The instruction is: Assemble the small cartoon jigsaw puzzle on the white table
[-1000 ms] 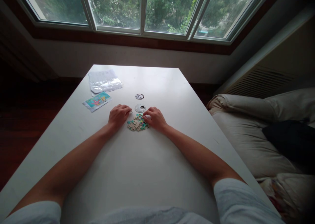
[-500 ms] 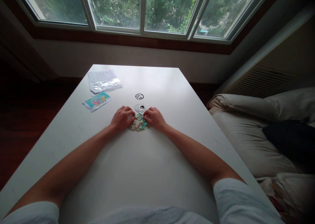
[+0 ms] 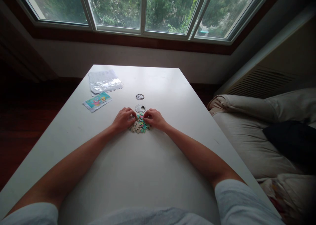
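Note:
A small heap of jigsaw puzzle pieces (image 3: 139,127), some bare tan and some teal or multicoloured, lies on the white table (image 3: 140,172). My left hand (image 3: 125,119) is at the heap's left edge, its fingers bent toward the thumb and closed on pieces there. Across from it, my right hand (image 3: 154,118) curls in at the upper right edge, fingertips closed among the pieces. Which single pieces the fingertips touch is too small to tell. Just beyond the heap, a round grey-and-white disc (image 3: 140,108) is set flat in the tabletop, with a dark opening.
Farther back is a second round, shiny inset (image 3: 140,97). To the left lie a colourful cartoon picture sheet (image 3: 97,101) and a clear plastic bag (image 3: 105,81) with white paper. A beige sofa (image 3: 247,136) stands along the table's right side, bearing a dark cushion-like item (image 3: 291,146). Windows (image 3: 118,11) are ahead.
My left hand has moved right, onto the heap's left edge, and the pieces there sit closer together. My right hand has stayed at the right edge, shifting slightly.

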`<move>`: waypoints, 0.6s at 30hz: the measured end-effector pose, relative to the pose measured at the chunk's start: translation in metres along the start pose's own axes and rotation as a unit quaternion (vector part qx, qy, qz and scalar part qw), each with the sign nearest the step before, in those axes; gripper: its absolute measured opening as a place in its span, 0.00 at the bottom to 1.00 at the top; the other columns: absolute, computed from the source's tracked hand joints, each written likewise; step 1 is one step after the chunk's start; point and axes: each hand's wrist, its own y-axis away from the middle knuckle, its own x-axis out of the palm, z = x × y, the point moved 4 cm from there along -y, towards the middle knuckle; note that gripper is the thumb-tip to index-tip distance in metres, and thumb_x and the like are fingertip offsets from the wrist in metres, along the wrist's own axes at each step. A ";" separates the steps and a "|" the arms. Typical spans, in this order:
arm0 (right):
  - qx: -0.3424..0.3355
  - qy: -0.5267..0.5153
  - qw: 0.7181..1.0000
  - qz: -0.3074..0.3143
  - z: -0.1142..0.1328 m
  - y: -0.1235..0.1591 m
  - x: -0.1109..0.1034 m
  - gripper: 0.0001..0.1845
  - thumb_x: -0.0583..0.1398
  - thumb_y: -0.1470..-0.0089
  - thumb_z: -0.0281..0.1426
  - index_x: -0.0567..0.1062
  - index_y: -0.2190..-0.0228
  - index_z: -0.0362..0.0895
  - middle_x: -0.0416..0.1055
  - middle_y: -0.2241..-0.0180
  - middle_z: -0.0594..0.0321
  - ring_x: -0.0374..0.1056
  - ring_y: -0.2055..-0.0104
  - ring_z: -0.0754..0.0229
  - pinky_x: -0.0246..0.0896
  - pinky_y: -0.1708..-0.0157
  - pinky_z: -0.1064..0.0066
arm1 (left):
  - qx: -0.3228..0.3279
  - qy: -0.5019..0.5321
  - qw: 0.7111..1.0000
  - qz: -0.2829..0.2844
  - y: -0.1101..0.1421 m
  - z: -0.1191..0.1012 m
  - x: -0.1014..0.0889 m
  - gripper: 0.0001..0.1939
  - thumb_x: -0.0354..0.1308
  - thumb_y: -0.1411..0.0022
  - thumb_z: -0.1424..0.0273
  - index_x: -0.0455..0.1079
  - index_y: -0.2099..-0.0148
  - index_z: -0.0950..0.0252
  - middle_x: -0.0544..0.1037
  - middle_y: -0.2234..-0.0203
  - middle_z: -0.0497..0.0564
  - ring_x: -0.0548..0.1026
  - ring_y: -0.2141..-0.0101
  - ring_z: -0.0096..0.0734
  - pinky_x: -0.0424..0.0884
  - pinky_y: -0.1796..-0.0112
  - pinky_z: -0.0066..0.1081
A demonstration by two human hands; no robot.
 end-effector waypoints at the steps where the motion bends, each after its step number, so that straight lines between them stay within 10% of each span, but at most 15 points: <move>1: 0.006 -0.028 1.000 -0.003 -0.001 0.000 -0.001 0.02 0.66 0.46 0.32 0.79 0.69 0.47 0.75 0.68 0.65 0.67 0.64 0.61 0.59 0.60 0.68 | -0.001 0.006 1.000 0.002 0.000 0.000 0.000 0.04 0.62 0.38 0.68 0.76 0.60 0.58 0.76 0.63 0.50 0.70 0.58 0.39 0.68 0.55 0.38; 11: 0.026 0.060 0.989 -0.132 -0.030 -0.001 -0.029 0.02 0.62 0.42 0.29 0.77 0.67 0.46 0.72 0.69 0.63 0.66 0.66 0.59 0.60 0.62 0.67 | -0.010 0.025 1.000 0.015 0.000 0.004 0.001 0.04 0.61 0.38 0.68 0.76 0.62 0.59 0.78 0.65 0.49 0.71 0.60 0.38 0.68 0.56 0.38; 18: 0.009 0.069 0.995 -0.069 -0.033 -0.002 -0.031 0.03 0.63 0.43 0.29 0.79 0.66 0.46 0.72 0.68 0.62 0.66 0.64 0.59 0.60 0.61 0.67 | 0.009 0.007 1.000 0.027 0.000 0.001 0.000 0.07 0.61 0.38 0.65 0.80 0.59 0.55 0.77 0.60 0.51 0.71 0.56 0.40 0.68 0.53 0.39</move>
